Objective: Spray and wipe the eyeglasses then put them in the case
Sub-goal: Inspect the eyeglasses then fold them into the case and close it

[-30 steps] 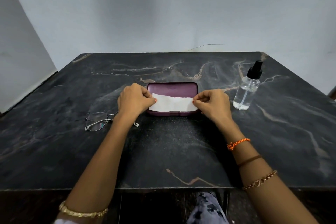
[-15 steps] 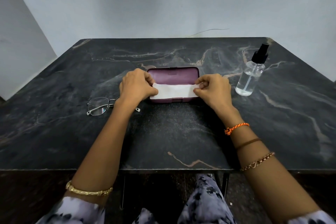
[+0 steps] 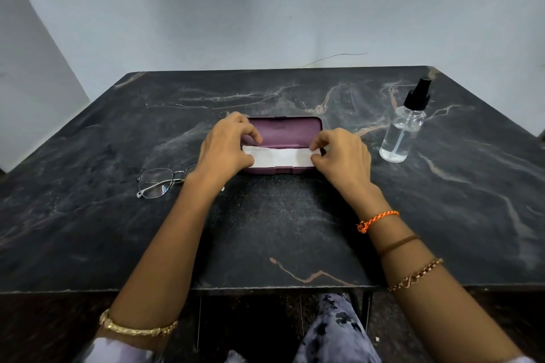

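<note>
A closed purple eyeglass case point(image 3: 287, 131) lies in the middle of the dark marble table point(image 3: 280, 230). Across its lid lies a folded white cloth point(image 3: 277, 157). My left hand point(image 3: 225, 149) pinches the cloth's left end and my right hand point(image 3: 342, 156) pinches its right end, fingers curled. Thin metal-framed eyeglasses point(image 3: 157, 183) rest on the table left of the case, partly hidden behind my left wrist. A clear spray bottle point(image 3: 402, 134) with a black nozzle stands upright to the right of the case.
A grey wall rises behind the table's far edge. My knees in patterned fabric show below the table's near edge. Bracelets circle both wrists.
The cloth looks narrower on the case as my fingers shifted at its ends. The camera view tilted, so everything sits differently in the frame.
</note>
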Demonstrator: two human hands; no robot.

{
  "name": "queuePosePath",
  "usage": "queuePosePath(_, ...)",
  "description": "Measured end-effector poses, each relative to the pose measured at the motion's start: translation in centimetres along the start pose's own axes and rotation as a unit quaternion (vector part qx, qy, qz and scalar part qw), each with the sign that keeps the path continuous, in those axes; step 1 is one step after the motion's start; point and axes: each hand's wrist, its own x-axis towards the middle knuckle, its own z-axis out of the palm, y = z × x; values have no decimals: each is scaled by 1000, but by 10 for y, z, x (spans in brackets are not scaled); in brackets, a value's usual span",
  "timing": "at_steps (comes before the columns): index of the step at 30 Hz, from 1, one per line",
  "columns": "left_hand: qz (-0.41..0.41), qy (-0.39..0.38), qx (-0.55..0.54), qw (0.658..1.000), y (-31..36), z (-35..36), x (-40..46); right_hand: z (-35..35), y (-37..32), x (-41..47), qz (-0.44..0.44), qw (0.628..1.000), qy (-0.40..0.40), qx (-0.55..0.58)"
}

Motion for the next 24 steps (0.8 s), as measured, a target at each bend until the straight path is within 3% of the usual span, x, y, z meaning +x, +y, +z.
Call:
queuePosePath(3,99,-7,-14,995,1,2,0,0,0,0,-32,999,-12,-28)
queuePosePath(6,147,-44,-27,988,3,5,-2,0,0,-1,-60,997,-12,-49)
queuePosePath(24,129,-89,105,982,-5,3,0,0,-3,-7,-118,981,-58,-140)
